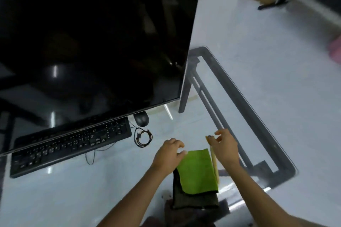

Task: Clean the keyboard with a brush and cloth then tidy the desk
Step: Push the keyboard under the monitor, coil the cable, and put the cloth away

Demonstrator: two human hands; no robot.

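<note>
Counted from the one monitor (92,42): one black keyboard (70,145) lies just below its lower edge, and one black mouse (141,119) sits under its lower right corner. One coiled cable (143,137) lies near that same corner. Further below and to the right of the monitor there are two cloths, one green cloth (198,170) on top of one dark cloth (195,199). One brush (214,158) lies beside them. Two hands are there, the left hand (168,156) and the right hand (224,145).

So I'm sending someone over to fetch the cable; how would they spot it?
Start at the big dark monitor on the glass desk and drop to the black keyboard beneath it. Just past its right end, below the black mouse, lies the coiled cable: the only small wound loop there.
</note>
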